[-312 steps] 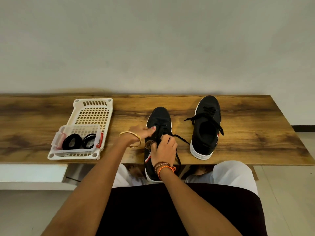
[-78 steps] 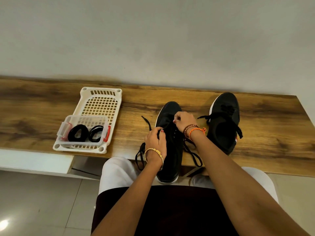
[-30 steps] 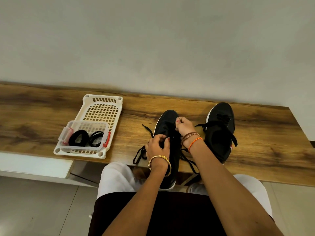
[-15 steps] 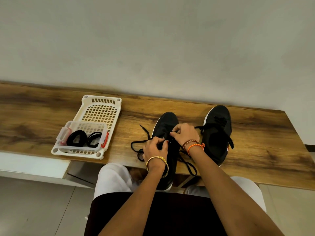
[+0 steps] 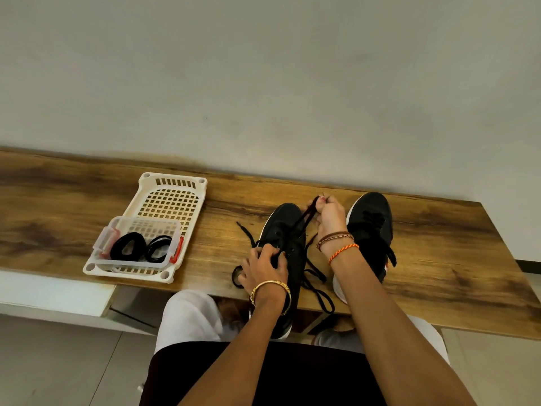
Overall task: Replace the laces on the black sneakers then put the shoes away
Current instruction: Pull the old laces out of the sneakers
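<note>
1. Here, the near sneaker lies on the wooden bench, toe to the wall, heel over the front edge.
2. The right hand, past its toe, pinches the old lace, drawn taut along the shoe's length.
3. The left hand, fingers curled, grips the shoe's left side at the eyelets.
4. Pulling further toward the wall should free the lace; the right hand is nearer.
5. The second sneaker, right of it, remains laced.
6. Left of it, coiled laces wait in a white basket.
</note>
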